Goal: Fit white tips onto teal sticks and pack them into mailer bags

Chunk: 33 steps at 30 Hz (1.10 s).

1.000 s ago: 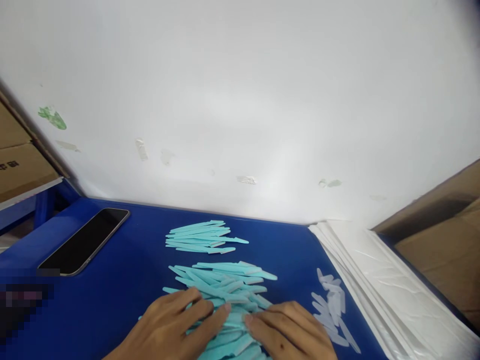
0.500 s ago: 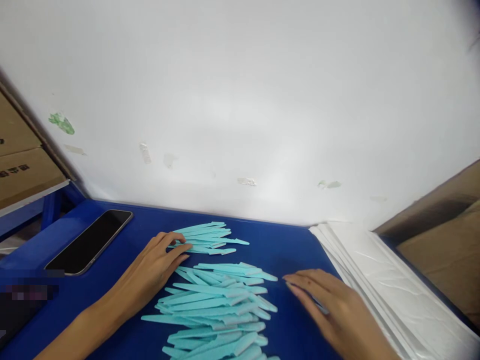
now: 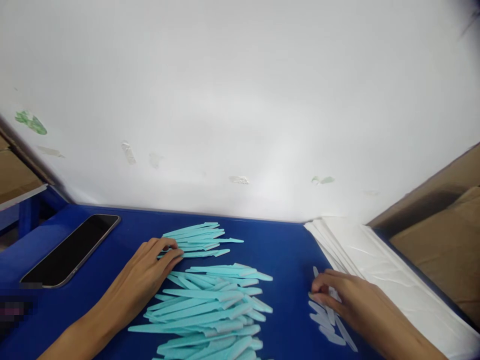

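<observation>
Many turquoise eyebrow razors (image 3: 210,305) lie roughly side by side in a heap on the blue table (image 3: 277,240). A smaller group of the same razors (image 3: 198,232) lies behind it. At the left end of this smaller group is my left hand (image 3: 161,260), thumb and fingers pinched on the handle end of one razor. My right hand (image 3: 348,295) is on the right of the table, fingers curled over several translucent plastic strips that look like blade covers (image 3: 324,320). Its fingertips are closed on one of these pieces, partly hidden by the hand.
A phone (image 3: 71,250) with a dark screen lies on the left. White plastic sheets or bags (image 3: 375,260) are stacked along the right edge. A white wall (image 3: 240,110) rises behind the table. Cardboard boxes stand at the left (image 3: 18,175) and right (image 3: 446,245).
My right hand has moved right, away from the razor heap, onto the translucent pieces, which now show. My left hand stays by the rear group. The view has shifted slightly right.
</observation>
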Motion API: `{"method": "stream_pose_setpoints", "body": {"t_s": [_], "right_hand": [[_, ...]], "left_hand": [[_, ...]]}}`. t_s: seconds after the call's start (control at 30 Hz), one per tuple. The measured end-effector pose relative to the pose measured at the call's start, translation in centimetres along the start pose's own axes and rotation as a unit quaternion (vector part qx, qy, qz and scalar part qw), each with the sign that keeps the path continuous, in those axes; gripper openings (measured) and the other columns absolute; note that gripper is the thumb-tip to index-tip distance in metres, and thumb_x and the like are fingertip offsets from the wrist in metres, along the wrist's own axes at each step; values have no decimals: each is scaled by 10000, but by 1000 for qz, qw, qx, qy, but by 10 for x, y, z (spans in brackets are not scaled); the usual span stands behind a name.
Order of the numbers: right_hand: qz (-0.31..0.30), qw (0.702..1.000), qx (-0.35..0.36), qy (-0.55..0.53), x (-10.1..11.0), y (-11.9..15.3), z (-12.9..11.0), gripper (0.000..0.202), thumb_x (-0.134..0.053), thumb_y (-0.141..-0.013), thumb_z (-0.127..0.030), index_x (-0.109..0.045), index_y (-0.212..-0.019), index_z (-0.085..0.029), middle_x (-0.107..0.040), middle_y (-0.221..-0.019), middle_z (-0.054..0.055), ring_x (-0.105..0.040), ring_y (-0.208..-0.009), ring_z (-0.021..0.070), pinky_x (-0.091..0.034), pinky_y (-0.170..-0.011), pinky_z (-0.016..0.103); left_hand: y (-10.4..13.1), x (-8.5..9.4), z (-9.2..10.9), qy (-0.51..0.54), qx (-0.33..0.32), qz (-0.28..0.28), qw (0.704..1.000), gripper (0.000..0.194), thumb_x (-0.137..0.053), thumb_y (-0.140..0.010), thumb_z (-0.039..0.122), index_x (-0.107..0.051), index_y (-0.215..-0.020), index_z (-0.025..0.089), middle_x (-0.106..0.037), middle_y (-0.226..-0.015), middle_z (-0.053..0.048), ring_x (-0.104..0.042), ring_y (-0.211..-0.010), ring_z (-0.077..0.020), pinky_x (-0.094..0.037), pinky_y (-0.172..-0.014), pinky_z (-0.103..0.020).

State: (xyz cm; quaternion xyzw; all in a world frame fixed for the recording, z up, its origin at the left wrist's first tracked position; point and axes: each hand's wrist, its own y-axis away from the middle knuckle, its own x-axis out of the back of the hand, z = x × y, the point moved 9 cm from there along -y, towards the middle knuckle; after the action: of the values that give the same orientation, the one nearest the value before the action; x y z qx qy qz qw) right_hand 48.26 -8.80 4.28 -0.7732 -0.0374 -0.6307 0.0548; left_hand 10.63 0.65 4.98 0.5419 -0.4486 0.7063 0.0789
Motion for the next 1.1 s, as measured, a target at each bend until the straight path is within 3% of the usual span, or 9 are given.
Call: {"method": "stream_pose_setpoints", "body": {"t_s": [0.13,0.27,0.37,0.53,0.63,0.8,0.93,1.1], "right_hand": [[11,999,25,24,-12,-3,-8,158,-572,-1012,-326,-703,-925,-311,-738,-879,-35,-747,-668,171,-509,-558,250],[115,981,98,121,-5,-5,-36,357,-370,-1087,-324,-697,-951,-277,-711,-827,-8,-710,-571,172,-464,-462,271],[178,966,133,135,8,-5,-57,401,-305,-1103,-301,-678,-964,-250,-732,-859,26,-745,-698,185,-511,-523,261],[220,964,135,70,27,-1,-72,274,-370,-1104,-330,-624,-1063,-236,-753,-857,17,-754,-665,167,-558,-544,245],[195,968,158,2,24,1,-83,246,-385,-1104,-283,-607,-1202,-241,-777,-1032,29,-785,-849,152,-616,-743,220],[162,959,206,-106,19,5,-108,331,-428,-1085,-191,-531,-1397,-227,-747,-1209,51,-742,-1066,132,-576,-949,188],[203,937,231,-167,29,11,-124,359,-514,-1038,-115,-544,-1390,-176,-775,-1098,66,-752,-964,146,-607,-881,195],[243,908,284,-187,40,16,-140,243,-578,-1014,-125,-647,-1246,-151,-794,-994,80,-747,-837,170,-635,-770,237]], "left_hand": [[-3,5,6,-20,-15,11,1000,258,-443,-1081,258,-683,-1045,172,-677,-1042,-69,-621,-917,-217,-446,-804,-350],[-3,13,6,-11,-6,25,1000,196,-459,-1081,250,-634,-1106,165,-708,-1007,-52,-638,-912,-211,-439,-833,-349],[-2,22,11,8,5,37,999,157,-480,-1073,224,-609,-1144,169,-709,-1008,-49,-636,-910,-202,-441,-851,-339],[1,32,35,62,-2,42,997,197,-466,-1056,120,-587,-1201,175,-683,-1035,-53,-599,-883,-181,-448,-826,-312],[5,32,49,92,2,25,995,256,-451,-1043,73,-582,-1239,172,-665,-1053,-64,-587,-900,-176,-446,-839,-314],[11,33,68,99,-32,4,995,387,-443,-995,-6,-592,-1307,166,-670,-1093,-83,-604,-973,-182,-457,-894,-322],[15,35,79,90,-90,-17,992,480,-419,-948,-48,-608,-1332,169,-703,-1120,-79,-649,-1003,-168,-471,-977,-315],[24,32,83,67,-105,-30,992,550,-377,-933,-44,-623,-1354,211,-725,-1158,-57,-672,-1084,-160,-459,-1101,-308]]}}
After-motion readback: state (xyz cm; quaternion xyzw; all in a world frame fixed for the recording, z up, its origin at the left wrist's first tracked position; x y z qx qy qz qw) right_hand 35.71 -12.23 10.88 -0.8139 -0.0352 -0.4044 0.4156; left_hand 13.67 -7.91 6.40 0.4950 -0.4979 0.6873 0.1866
